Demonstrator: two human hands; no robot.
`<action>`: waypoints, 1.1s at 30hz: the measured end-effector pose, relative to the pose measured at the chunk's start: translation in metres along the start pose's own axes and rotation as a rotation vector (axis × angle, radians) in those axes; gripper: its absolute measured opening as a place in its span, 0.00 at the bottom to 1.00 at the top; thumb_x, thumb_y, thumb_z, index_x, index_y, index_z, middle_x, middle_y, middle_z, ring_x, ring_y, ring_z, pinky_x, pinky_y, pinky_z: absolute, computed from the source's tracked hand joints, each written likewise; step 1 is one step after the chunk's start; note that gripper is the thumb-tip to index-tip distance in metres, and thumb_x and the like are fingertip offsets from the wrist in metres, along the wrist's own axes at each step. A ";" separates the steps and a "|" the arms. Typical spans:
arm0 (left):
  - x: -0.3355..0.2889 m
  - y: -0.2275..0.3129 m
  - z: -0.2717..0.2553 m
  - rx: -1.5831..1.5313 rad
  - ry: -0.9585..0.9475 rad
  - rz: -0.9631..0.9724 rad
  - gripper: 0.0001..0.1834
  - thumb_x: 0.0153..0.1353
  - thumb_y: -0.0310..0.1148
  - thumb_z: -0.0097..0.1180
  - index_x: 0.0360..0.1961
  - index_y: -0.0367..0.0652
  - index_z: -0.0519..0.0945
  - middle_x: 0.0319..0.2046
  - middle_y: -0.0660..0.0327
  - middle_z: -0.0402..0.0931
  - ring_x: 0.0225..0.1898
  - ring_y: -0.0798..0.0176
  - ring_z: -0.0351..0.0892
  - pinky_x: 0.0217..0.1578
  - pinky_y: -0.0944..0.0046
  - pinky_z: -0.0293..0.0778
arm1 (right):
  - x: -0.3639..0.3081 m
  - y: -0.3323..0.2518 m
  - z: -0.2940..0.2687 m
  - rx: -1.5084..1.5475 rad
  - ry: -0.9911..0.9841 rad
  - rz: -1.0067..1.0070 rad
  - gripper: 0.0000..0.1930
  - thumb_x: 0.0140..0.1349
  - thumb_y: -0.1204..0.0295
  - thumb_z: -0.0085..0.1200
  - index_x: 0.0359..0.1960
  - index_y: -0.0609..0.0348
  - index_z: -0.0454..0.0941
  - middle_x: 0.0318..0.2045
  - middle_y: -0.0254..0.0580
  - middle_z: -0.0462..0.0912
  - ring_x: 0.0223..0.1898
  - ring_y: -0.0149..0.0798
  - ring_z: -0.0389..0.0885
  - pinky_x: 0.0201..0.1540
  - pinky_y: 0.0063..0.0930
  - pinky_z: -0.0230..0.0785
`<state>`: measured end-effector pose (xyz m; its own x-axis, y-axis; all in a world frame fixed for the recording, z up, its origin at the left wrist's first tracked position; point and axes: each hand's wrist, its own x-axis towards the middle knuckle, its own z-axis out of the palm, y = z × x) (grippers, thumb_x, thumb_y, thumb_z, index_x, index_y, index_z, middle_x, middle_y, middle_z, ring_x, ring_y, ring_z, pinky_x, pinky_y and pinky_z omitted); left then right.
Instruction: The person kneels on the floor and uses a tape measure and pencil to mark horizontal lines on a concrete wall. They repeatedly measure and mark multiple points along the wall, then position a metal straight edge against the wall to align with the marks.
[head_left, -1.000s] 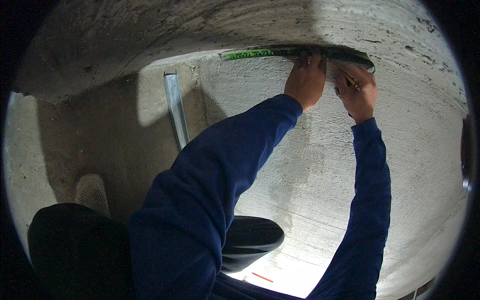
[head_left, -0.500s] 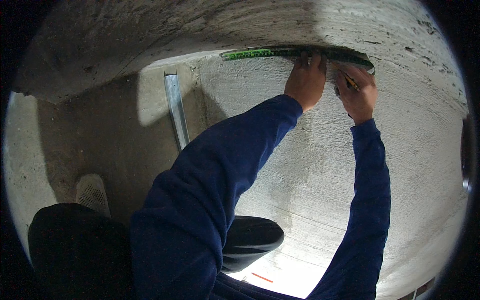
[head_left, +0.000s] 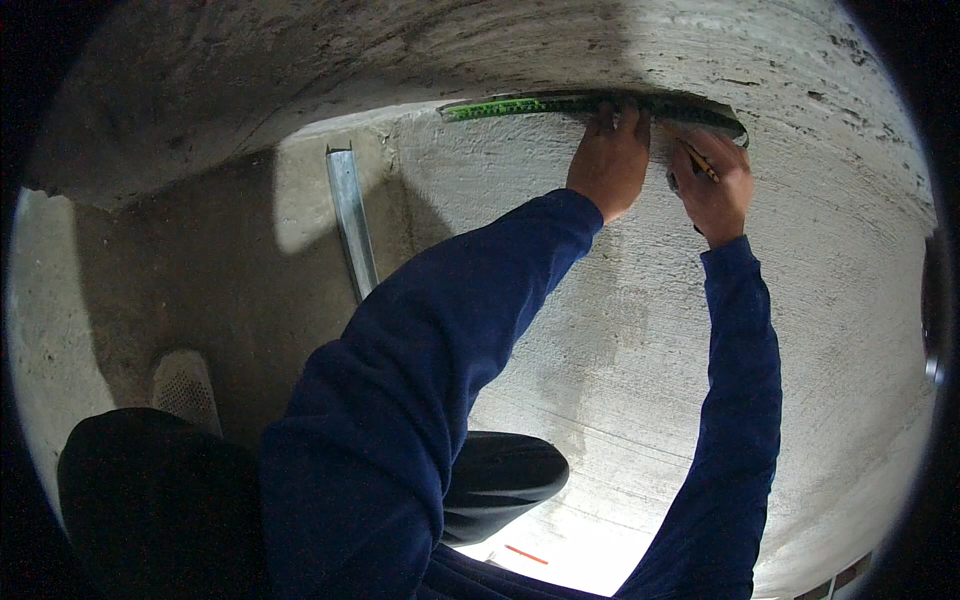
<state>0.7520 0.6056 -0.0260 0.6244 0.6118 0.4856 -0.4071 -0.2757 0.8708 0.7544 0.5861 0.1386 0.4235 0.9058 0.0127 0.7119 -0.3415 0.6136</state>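
A long green straightedge [head_left: 520, 106] with dark marks lies along the corner where the rough pale surface meets the wall above. My left hand [head_left: 609, 165] presses it with fingers on its middle, their tips partly lost against the dark wall. Just to the right, my right hand [head_left: 716, 190] is closed round a yellow pencil [head_left: 703, 163]. Its fingers sit close below the right part of the straightedge. The pencil's tip is too small and blurred to make out, as is a small dark thing beside the palm.
A metal channel profile [head_left: 352, 220] lies on the brown concrete floor [head_left: 220, 270], left of my arm. My light perforated shoe [head_left: 186, 388] and dark-trousered knees are below. A thin red strip [head_left: 526, 554] shows in bright light near the bottom. The rough concrete wall [head_left: 450, 50] closes the top.
The pencil and the fingers of my right hand have shifted very slightly by the straightedge. My left hand keeps its place on it, and little else differs.
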 end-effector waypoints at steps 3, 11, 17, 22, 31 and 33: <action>-0.001 -0.001 0.004 0.021 0.018 0.007 0.33 0.47 0.23 0.57 0.58 0.27 0.69 0.47 0.44 0.69 0.49 0.43 0.71 0.52 0.50 0.71 | 0.001 0.001 0.001 0.000 -0.021 -0.012 0.10 0.54 0.72 0.61 0.39 0.44 0.84 0.33 0.34 0.85 0.35 0.42 0.81 0.41 0.36 0.70; -0.001 0.000 0.000 -0.018 -0.009 0.008 0.36 0.44 0.23 0.59 0.59 0.27 0.67 0.48 0.43 0.68 0.51 0.41 0.70 0.53 0.49 0.70 | -0.004 0.005 -0.001 0.028 -0.032 -0.009 0.13 0.51 0.72 0.62 0.40 0.47 0.84 0.36 0.36 0.85 0.39 0.43 0.82 0.45 0.37 0.70; 0.001 0.003 -0.008 -0.033 -0.146 -0.043 0.26 0.59 0.27 0.50 0.59 0.27 0.69 0.57 0.41 0.66 0.59 0.36 0.68 0.61 0.47 0.66 | -0.015 0.011 -0.011 -0.022 -0.097 -0.198 0.20 0.48 0.72 0.62 0.46 0.50 0.81 0.44 0.41 0.82 0.47 0.48 0.79 0.50 0.42 0.67; 0.003 0.001 -0.009 -0.076 -0.164 -0.054 0.25 0.59 0.27 0.50 0.57 0.26 0.70 0.56 0.40 0.66 0.58 0.35 0.68 0.60 0.47 0.67 | -0.022 0.010 -0.014 -0.139 -0.228 -0.177 0.21 0.51 0.61 0.64 0.47 0.51 0.79 0.50 0.44 0.79 0.54 0.49 0.75 0.60 0.49 0.59; 0.001 0.002 -0.005 -0.034 -0.116 -0.047 0.25 0.60 0.29 0.49 0.58 0.27 0.70 0.58 0.40 0.65 0.58 0.34 0.68 0.60 0.46 0.68 | -0.024 0.003 -0.017 -0.251 -0.254 -0.132 0.27 0.49 0.52 0.67 0.49 0.47 0.77 0.53 0.35 0.78 0.61 0.42 0.70 0.68 0.58 0.42; 0.001 0.002 -0.005 -0.022 -0.099 -0.038 0.25 0.61 0.29 0.49 0.58 0.28 0.71 0.58 0.41 0.65 0.58 0.34 0.69 0.60 0.46 0.68 | -0.024 0.000 -0.016 -0.274 -0.227 -0.133 0.26 0.49 0.52 0.66 0.49 0.47 0.77 0.53 0.35 0.78 0.60 0.42 0.70 0.67 0.59 0.42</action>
<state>0.7488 0.6091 -0.0247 0.7020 0.5452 0.4583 -0.3957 -0.2365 0.8874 0.7353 0.5682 0.1512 0.4730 0.8483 -0.2379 0.6058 -0.1171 0.7869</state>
